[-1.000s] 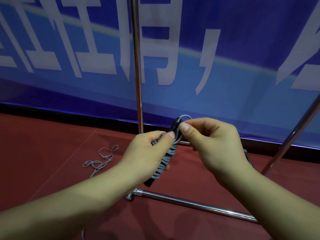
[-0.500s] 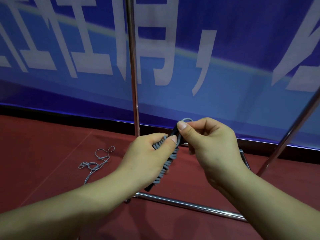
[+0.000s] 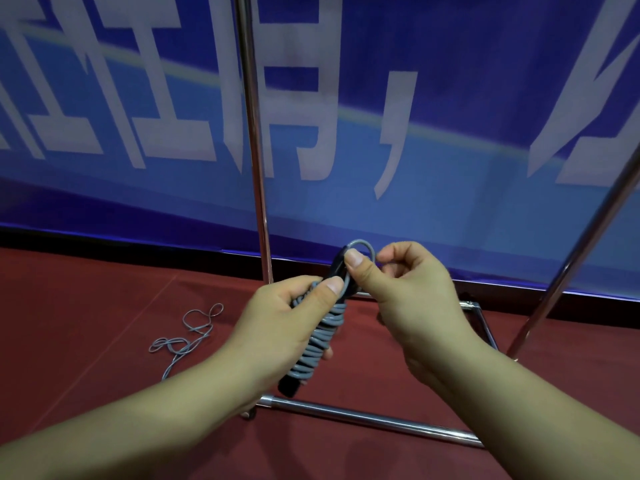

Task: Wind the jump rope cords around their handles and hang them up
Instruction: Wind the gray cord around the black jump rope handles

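On the red floor (image 3: 69, 323) far left, a loose grey cord (image 3: 187, 336), its near end hidden behind the left forearm. Left hand (image 3: 277, 327) wrapped around the black handles (image 3: 290, 385), thumb pressing the grey coils (image 3: 320, 344); handle middles hidden under coils and palm. Right hand (image 3: 412, 299) pinching a small cord loop (image 3: 362, 247) at the handles' upper end, remaining fingers curled. Behind, chrome rack (image 3: 256, 168), top cut off, against a blue banner (image 3: 450, 98).

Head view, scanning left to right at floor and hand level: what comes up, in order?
Loose grey cord on the floor → left hand → wound jump rope → right hand → slanted rack pole.
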The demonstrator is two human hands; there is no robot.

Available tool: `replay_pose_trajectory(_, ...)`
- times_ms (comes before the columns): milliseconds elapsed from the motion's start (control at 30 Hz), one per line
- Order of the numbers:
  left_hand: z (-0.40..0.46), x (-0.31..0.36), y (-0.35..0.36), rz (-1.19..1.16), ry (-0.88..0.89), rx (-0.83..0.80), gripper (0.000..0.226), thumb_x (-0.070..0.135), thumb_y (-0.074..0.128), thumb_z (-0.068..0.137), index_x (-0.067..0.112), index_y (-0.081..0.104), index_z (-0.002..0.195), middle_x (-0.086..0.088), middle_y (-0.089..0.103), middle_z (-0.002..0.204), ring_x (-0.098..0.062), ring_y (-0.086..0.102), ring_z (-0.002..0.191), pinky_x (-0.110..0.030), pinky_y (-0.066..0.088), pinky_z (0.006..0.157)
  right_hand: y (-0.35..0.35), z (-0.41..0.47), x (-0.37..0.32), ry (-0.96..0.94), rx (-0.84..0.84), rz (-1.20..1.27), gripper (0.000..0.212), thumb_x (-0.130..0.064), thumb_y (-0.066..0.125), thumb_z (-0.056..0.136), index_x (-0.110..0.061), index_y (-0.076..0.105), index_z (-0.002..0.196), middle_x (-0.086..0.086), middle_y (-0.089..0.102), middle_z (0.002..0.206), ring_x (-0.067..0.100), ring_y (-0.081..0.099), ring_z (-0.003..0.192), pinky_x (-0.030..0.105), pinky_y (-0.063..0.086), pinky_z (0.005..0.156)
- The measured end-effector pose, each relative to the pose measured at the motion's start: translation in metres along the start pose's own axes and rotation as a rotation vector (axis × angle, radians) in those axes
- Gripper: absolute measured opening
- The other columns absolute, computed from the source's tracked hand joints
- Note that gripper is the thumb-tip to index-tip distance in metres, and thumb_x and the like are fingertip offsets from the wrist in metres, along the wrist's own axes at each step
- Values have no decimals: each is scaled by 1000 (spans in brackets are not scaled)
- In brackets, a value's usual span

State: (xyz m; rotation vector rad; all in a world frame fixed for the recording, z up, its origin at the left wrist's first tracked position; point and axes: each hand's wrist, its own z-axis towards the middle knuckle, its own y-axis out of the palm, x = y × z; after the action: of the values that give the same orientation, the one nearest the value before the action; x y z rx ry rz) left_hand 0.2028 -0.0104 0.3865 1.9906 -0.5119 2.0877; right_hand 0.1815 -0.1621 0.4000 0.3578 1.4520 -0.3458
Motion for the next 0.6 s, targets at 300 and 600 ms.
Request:
replay_pose_trajectory(300,-1,4,4,-46,-105,47,34,40,69,83,6,69,79,-14,66,66,-23,61,48,-28,47,46,-4,-2,-2,-8,-178,33,16,-30,69,90,-16,70,82,-5,64,70,6,57,64,21,45,60)
replay_pose_trajectory(600,-3,12,4,-118,-264,81,34,39,64,90,8,70,78,-16,68,67,-25,59,48,-29,48,49,-7,-4,-3,-107,-199,-22,14,-23,68,92,-13,72,84,2,71,76,11,60,65,26,52,64)
